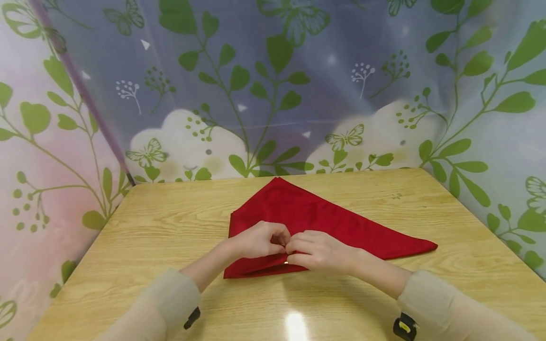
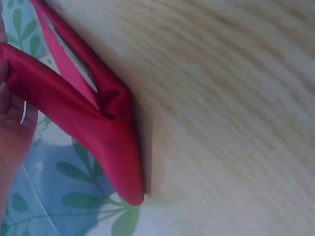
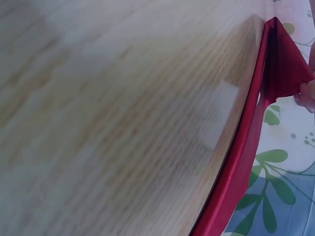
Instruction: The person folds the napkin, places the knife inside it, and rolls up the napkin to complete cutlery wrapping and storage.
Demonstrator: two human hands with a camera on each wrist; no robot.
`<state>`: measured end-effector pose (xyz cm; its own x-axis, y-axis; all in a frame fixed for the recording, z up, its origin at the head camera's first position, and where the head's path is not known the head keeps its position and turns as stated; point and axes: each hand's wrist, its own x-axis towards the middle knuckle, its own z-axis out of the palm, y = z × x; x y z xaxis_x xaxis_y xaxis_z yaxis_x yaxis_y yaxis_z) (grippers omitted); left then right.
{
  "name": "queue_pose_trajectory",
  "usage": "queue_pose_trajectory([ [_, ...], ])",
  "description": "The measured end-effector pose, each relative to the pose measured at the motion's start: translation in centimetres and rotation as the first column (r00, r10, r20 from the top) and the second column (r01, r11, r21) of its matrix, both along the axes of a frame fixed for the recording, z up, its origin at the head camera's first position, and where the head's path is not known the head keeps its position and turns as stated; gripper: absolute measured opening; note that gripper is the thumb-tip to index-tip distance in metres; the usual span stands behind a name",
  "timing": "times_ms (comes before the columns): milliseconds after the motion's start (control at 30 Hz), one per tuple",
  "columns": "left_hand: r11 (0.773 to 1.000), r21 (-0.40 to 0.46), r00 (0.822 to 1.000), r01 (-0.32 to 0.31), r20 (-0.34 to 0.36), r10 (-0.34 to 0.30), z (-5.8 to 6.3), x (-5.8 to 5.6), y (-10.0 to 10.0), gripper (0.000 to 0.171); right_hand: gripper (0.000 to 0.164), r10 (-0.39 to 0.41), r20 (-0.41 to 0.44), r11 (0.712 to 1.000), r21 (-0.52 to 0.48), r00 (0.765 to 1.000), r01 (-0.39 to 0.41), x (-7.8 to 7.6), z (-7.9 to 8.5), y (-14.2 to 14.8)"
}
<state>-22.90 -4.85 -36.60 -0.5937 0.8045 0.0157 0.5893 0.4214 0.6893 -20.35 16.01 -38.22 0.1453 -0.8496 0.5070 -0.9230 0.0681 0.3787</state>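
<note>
A red, slightly shiny cloth (image 1: 307, 203) lies folded on the table, its long point reaching to the right. At the cloth's near edge, my left hand (image 1: 261, 239) pinches a fold between thumb and fingers. My right hand (image 1: 322, 251) meets it from the other side, fingers bent onto the same fold. A small white spot shows by the right fingertips. In the left wrist view the cloth (image 2: 93, 125) stands up in a fold with a gap in its layers. The right wrist view shows a lifted corner of cloth (image 3: 285, 64) held by fingers (image 3: 307, 96).
The wood-grain table (image 1: 170, 213) has a far edge close to a hanging curtain (image 1: 341, 109) with green leaves and butterflies. Further curtain panels stand at both sides. Dark straps (image 1: 404, 327) sit under the cream sleeves (image 1: 443, 303). A bright reflection lies on the near tabletop.
</note>
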Motion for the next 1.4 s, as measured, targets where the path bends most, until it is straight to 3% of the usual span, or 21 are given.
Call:
queue_pose_trajectory([
  [100, 1.000, 0.018, 1.000, -0.010, 0.019, 0.010, -0.2, 0.1, 0.0, 0.013, 0.007, -0.009, -0.009, 1.000, 0.011, 1.000, 0.010, -0.1, -0.1, 0.0],
  [167, 1.000, 0.020, 1.000, -0.012, -0.004, 0.012, -0.3, 0.2, -0.1, 0.014, 0.005, -0.019, -0.003, 1.000, 0.022, 1.000, 0.019, -0.2, 0.0, 0.0],
  [267, 0.999, -0.019, 0.987, -0.040, -0.156, 0.037, -0.3, 0.6, -0.5, 0.022, 0.004, -0.037, 0.023, 0.999, 0.033, 0.999, 0.036, -0.1, 0.1, 0.1],
  [333, 0.995, -0.066, 0.944, -0.069, -0.326, 0.044, -0.4, 0.9, -0.9, 0.028, 0.010, -0.047, 0.043, 0.998, 0.036, 0.998, 0.046, -0.1, 0.2, 0.2],
  [367, 0.993, -0.085, 0.909, -0.083, -0.414, 0.040, -0.4, 1.1, -1.2, 0.029, 0.012, -0.053, 0.056, 0.998, 0.036, 0.997, 0.051, -0.1, 0.2, 0.4],
  [433, 0.989, -0.109, 0.815, -0.097, -0.579, 0.016, -0.6, 1.5, -1.8, 0.028, 0.018, -0.057, 0.079, 0.998, 0.033, 0.995, 0.055, -0.1, 0.3, 0.7],
  [533, 0.986, -0.158, 0.631, -0.055, -0.771, -0.089, -0.7, 2.2, -2.7, 0.026, 0.023, -0.059, 0.084, 0.998, 0.026, 0.995, 0.057, -0.1, 0.3, 1.2],
  [600, 0.980, -0.198, 0.508, -0.027, -0.847, -0.157, -0.8, 2.6, -3.0, 0.029, 0.024, -0.053, 0.081, 0.999, 0.015, 0.995, 0.052, -0.2, 0.3, 1.6],
  [667, 0.970, -0.244, 0.405, -0.008, -0.888, -0.220, -1.0, 2.9, -3.1, 0.033, 0.020, -0.047, 0.073, 0.999, 0.001, 0.996, 0.047, -0.2, 0.3, 2.0],
  [767, 0.958, -0.286, 0.314, -0.002, -0.910, -0.271, -1.6, 3.3, -3.1, 0.028, 0.005, -0.034, 0.075, 0.999, -0.026, 0.997, 0.036, -0.2, 0.1, 2.5],
  [833, 0.957, -0.290, 0.277, -0.004, -0.920, -0.278, -2.0, 3.6, -3.1, 0.020, 0.008, -0.034, 0.074, 0.999, -0.040, 0.997, 0.037, -0.3, 0.0, 2.7],
  [900, 0.960, -0.279, 0.261, -0.008, -0.928, -0.267, -2.4, 3.8, -3.1, 0.014, 0.016, -0.036, 0.079, 0.998, -0.048, 0.996, 0.039, -0.4, -0.1, 3.0],
  [967, 0.962, -0.271, 0.270, -0.023, -0.928, -0.255, -2.7, 3.9, -3.2, 0.010, 0.019, -0.045, 0.084, 0.998, -0.049, 0.995, 0.050, -0.4, -0.2, 3.3],
  [1067, 0.953, -0.295, 0.318, -0.062, -0.911, -0.262, -3.0, 4.2, -3.4, 0.012, 0.023, -0.070, 0.098, 0.996, -0.041, 0.993, 0.075, -0.6, -0.3, 3.8],
  [1200, 0.916, -0.385, 0.386, -0.110, -0.866, -0.318, -3.1, 4.4, -3.7, 0.017, 0.025, -0.113, 0.114, 0.993, -0.001, 0.987, 0.114, -0.7, -0.5, 4.6],
  [1300, 0.898, -0.428, 0.434, -0.105, -0.832, -0.346, -3.0, 4.5, -3.8, 0.017, 0.014, -0.128, 0.134, 0.992, 0.033, 0.983, 0.125, -0.9, -0.8, 5.1],
  [1400, 0.894, -0.440, 0.467, -0.084, -0.810, -0.355, -3.0, 4.4, -3.8, 0.015, 0.011, -0.152, 0.170, 0.987, 0.074, 0.974, 0.141, -0.9, -1.0, 5.6],
])
